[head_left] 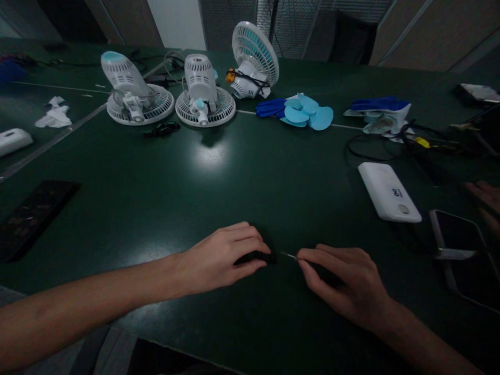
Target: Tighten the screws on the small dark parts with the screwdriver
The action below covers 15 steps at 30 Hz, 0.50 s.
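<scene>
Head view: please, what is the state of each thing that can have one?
Left hand, closed around a black piece
Right hand, pinching a thin metal rod
Thin metal rod, apart from the black piece
Left fan, grille down
Middle fan, grille down
Rear fan, tilted, blades inside
Light-blue fan blades, loose
White tissue, crumpled
Gloves, unworn
White device, lying flat
Phone, screen dark

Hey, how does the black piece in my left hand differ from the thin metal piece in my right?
The black piece is dark and thicker; the thin metal piece is silvery and slender. Your left hand grips the black piece along its length, while your right hand pinches the thin metal piece, its tip pointing toward the black piece. Both are partly hidden by fingers.
</scene>
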Each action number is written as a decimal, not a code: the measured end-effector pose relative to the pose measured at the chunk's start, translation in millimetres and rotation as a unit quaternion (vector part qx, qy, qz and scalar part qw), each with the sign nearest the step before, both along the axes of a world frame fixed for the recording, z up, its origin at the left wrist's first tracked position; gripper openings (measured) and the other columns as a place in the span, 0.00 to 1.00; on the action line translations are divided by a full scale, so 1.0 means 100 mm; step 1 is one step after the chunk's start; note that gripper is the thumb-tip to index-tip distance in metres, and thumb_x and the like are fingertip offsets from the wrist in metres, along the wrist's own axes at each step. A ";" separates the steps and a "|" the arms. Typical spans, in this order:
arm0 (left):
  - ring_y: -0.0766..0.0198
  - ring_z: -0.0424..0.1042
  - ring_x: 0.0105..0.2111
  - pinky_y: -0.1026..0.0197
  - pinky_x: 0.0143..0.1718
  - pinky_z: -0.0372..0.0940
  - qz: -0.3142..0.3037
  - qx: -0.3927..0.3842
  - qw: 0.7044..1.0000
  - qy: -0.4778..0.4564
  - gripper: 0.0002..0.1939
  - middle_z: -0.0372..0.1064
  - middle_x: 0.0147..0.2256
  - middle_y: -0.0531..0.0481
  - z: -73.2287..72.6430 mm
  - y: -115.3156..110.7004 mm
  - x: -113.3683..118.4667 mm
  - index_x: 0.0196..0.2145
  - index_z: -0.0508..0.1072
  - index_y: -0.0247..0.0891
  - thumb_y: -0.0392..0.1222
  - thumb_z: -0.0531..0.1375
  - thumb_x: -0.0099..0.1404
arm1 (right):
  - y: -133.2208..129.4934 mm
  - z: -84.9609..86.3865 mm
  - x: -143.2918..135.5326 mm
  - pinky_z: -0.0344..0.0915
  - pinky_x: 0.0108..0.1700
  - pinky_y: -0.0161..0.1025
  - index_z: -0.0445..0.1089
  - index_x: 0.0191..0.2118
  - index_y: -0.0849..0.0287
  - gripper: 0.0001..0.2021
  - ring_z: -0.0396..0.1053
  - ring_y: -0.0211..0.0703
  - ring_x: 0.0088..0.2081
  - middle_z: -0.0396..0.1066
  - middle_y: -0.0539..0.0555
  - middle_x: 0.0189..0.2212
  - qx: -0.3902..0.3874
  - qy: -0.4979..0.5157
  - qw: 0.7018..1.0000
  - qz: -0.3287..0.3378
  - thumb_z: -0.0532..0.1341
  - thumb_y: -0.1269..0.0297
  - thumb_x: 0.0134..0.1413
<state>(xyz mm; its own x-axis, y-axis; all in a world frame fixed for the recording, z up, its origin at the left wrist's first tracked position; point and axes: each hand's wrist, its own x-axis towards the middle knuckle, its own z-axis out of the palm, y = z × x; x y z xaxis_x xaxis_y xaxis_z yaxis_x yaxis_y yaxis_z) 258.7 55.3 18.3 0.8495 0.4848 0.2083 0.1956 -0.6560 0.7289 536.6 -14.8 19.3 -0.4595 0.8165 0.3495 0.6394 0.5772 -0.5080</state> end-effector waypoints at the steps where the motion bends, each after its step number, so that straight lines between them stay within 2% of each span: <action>1: 0.61 0.69 0.46 0.58 0.49 0.66 0.004 0.008 1.000 0.003 0.11 0.71 0.45 0.44 0.00 0.01 -0.01 0.52 0.73 0.35 0.38 0.58 0.74 | 0.00 0.00 0.01 0.62 0.25 0.35 0.73 0.46 0.56 0.07 0.70 0.35 0.23 0.75 0.48 0.27 -0.001 0.000 1.000 -0.004 0.59 0.70 0.66; 6: 0.57 0.68 0.52 0.51 0.56 0.62 0.038 0.063 0.997 0.033 0.12 0.71 0.49 0.44 0.05 0.13 -0.07 0.52 0.75 0.40 0.42 0.59 0.74 | 0.00 -0.02 0.01 0.62 0.25 0.34 0.73 0.47 0.56 0.08 0.71 0.35 0.23 0.75 0.48 0.28 -0.006 -0.005 1.000 -0.001 0.60 0.70 0.66; 10: 0.58 0.69 0.52 0.53 0.55 0.65 0.033 0.086 0.995 0.035 0.12 0.71 0.51 0.43 0.06 0.15 -0.15 0.52 0.76 0.39 0.41 0.59 0.74 | -0.01 -0.03 0.01 0.63 0.26 0.34 0.73 0.47 0.56 0.07 0.73 0.36 0.25 0.77 0.49 0.30 -0.003 -0.008 1.000 -0.002 0.60 0.69 0.66; 15: 0.56 0.72 0.51 0.53 0.53 0.67 0.025 0.214 0.974 0.064 0.18 0.74 0.50 0.41 0.07 0.00 -0.44 0.60 0.70 0.37 0.34 0.56 0.75 | -0.01 -0.01 0.02 0.63 0.27 0.34 0.73 0.48 0.57 0.08 0.73 0.35 0.26 0.77 0.49 0.30 -0.014 -0.007 1.000 0.009 0.59 0.69 0.67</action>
